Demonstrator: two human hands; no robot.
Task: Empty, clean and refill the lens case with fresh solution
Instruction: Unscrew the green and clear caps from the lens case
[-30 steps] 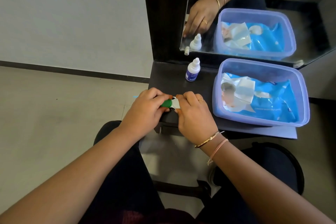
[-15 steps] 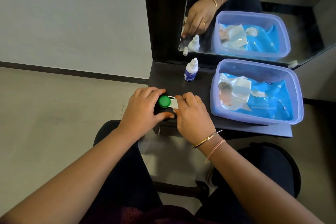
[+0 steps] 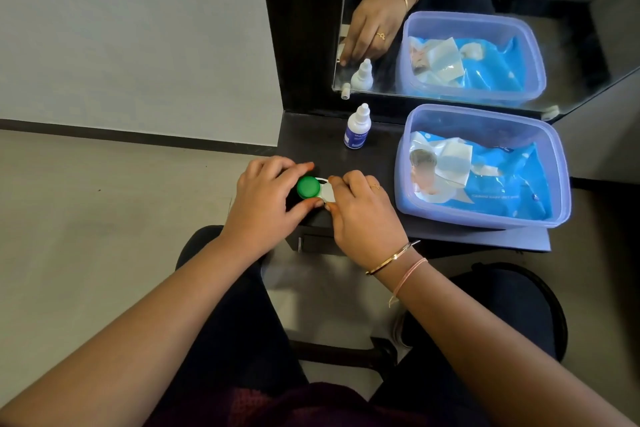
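Note:
A white lens case (image 3: 325, 191) with a green screw cap (image 3: 308, 187) lies flat near the front left corner of the dark shelf (image 3: 377, 163). My left hand (image 3: 265, 199) curls around the green cap, thumb and fingers at its rim. My right hand (image 3: 360, 215) covers the case's right half and pins it down; whatever cap sits there is hidden under the fingers. A small white solution bottle (image 3: 356, 127) with a blue label stands upright behind the hands, capped.
A translucent purple plastic tub (image 3: 485, 218) holding a blue wipes packet and white papers sits on the right of the shelf. A mirror (image 3: 450, 10) rises behind it. The shelf's front edge runs just under my hands, with my knees and a chair base below.
The case has gone from tilted on edge between both hands to lying flat with the green cap facing up. My left fingers have spread around the cap.

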